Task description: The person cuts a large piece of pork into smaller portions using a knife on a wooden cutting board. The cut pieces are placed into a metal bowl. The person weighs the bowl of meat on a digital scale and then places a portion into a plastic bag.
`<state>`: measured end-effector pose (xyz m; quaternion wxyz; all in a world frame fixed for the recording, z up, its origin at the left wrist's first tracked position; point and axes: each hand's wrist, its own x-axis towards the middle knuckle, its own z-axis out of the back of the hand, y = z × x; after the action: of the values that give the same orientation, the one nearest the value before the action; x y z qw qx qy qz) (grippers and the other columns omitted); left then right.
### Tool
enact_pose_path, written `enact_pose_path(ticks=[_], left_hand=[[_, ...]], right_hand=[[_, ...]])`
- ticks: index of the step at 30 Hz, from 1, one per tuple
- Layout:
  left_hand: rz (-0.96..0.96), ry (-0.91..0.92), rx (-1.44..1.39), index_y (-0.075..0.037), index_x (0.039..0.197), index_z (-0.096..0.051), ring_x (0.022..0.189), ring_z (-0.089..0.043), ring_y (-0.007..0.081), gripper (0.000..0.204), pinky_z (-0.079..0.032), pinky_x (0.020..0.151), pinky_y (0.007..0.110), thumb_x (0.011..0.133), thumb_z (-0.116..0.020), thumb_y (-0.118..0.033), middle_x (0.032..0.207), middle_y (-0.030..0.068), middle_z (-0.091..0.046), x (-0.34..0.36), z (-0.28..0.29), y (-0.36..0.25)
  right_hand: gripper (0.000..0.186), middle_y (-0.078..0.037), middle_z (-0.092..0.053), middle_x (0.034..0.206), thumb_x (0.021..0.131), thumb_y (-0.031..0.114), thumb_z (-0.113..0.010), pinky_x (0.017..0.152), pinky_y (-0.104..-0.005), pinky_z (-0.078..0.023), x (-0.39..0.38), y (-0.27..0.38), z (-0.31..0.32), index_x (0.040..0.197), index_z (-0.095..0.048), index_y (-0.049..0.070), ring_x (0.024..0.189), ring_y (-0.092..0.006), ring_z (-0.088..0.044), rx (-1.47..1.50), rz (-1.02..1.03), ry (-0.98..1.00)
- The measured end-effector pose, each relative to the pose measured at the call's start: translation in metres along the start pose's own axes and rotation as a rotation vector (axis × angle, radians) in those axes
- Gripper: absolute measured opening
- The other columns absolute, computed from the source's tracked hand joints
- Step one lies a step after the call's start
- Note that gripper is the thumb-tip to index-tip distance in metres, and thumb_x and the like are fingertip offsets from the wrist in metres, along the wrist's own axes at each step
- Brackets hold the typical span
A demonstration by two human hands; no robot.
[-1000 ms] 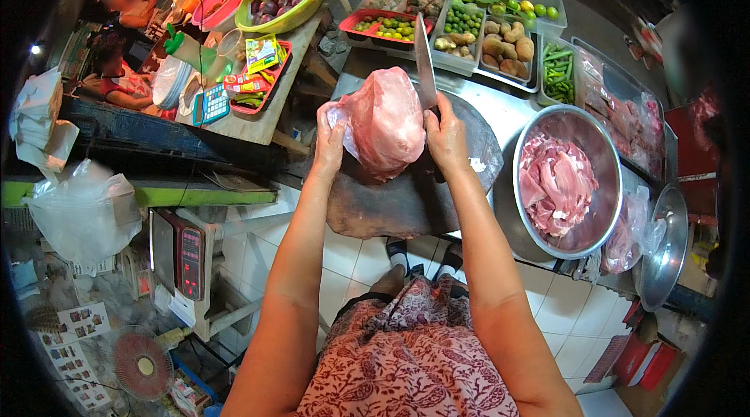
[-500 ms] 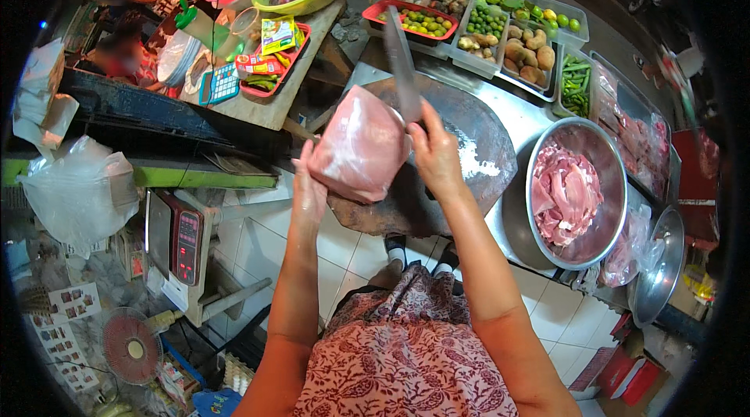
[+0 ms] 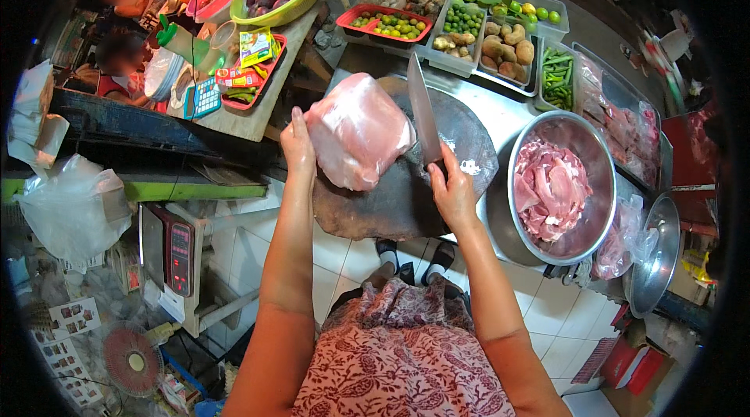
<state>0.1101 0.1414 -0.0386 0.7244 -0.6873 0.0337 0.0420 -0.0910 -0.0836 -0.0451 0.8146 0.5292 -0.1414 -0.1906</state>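
A large slab of pale pink raw meat (image 3: pixel 358 132) rests on the left part of a round wooden chopping board (image 3: pixel 375 210). My left hand (image 3: pixel 298 145) grips the meat at its left edge, with the fingers partly hidden against it. In my right hand (image 3: pixel 455 189) is a cleaver-like knife with a broad blade (image 3: pixel 423 108), its fingers wrapped round the handle. The blade points away from me, tilted a little left, just right of the meat. White scraps lie on the board near the knife hand.
A steel bowl of cut meat (image 3: pixel 551 190) stands right of the board. Beyond it are trays of bagged meat (image 3: pixel 617 112) and boxes of vegetables (image 3: pixel 500 42). A digital scale (image 3: pixel 168 249) stands at left. A side table (image 3: pixel 262 108) holds a calculator and packets.
The meat has turned on the board, and its lower edge has shifted. My right hand has drawn the knife nearer to me and away from the meat. The whole view has swung slightly.
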Motion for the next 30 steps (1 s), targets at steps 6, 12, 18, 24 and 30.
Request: enact_pose_path(ticks=[6, 12, 18, 24, 30], left_hand=[[-0.283, -0.042, 0.971, -0.002, 0.117, -0.064, 0.110, -0.063, 0.0410, 0.055, -0.049, 0.093, 0.046, 0.092, -0.060, -0.050, 0.116, 0.0235, -0.067, 0.009, -0.091, -0.050], [-0.258, 0.162, 0.955, -0.005, 0.117, -0.062, 0.111, -0.063, 0.0413, 0.052, -0.050, 0.093, 0.047, 0.090, -0.061, -0.050, 0.115, 0.0251, -0.067, 0.041, -0.133, -0.060], [-0.415, 0.269, 0.862, -0.012, 0.116, -0.064, 0.110, -0.062, 0.0380, 0.031, -0.048, 0.096, 0.047, 0.095, -0.060, -0.034, 0.116, 0.0155, -0.068, 0.049, -0.161, -0.055], [-0.491, 0.093, 1.015, -0.013, 0.108, -0.068, 0.113, -0.057, 0.0348, 0.031, -0.045, 0.093, 0.053, 0.093, -0.062, -0.039, 0.114, 0.0133, -0.063, 0.024, -0.168, -0.049], [-0.475, 0.127, 0.810, -0.014, 0.102, -0.066, 0.102, -0.059, 0.0371, 0.021, -0.045, 0.090, 0.047, 0.091, -0.066, -0.032, 0.106, 0.0157, -0.061, 0.003, -0.113, -0.043]], right_hand=[[0.051, -0.031, -0.066, 0.109, 0.094, 0.007, -0.060, 0.082, -0.0455, -0.053, -0.029, -0.009, 0.011, 0.144, -0.045, 0.005, 0.101, -0.0477, -0.065, 0.021, -0.003, -0.002], [0.053, -0.029, -0.068, 0.103, 0.094, 0.005, -0.060, 0.079, -0.0415, -0.054, -0.058, -0.031, 0.022, 0.145, -0.044, 0.004, 0.093, -0.0408, -0.070, 0.076, -0.144, 0.007], [0.052, -0.002, -0.057, 0.068, 0.097, 0.007, -0.060, 0.046, -0.0267, -0.044, -0.072, -0.043, 0.026, 0.147, -0.045, 0.007, 0.052, -0.0076, -0.050, 0.079, -0.095, -0.075], [0.050, -0.019, -0.065, 0.084, 0.095, 0.007, -0.061, 0.063, -0.0354, -0.050, -0.066, -0.042, 0.038, 0.143, -0.046, 0.001, 0.072, -0.0286, -0.064, 0.057, -0.191, -0.114], [0.049, -0.032, -0.067, 0.099, 0.092, 0.008, -0.062, 0.077, -0.0464, -0.053, -0.054, -0.036, 0.043, 0.139, -0.048, 0.000, 0.088, -0.0460, -0.068, -0.017, -0.125, -0.073]])
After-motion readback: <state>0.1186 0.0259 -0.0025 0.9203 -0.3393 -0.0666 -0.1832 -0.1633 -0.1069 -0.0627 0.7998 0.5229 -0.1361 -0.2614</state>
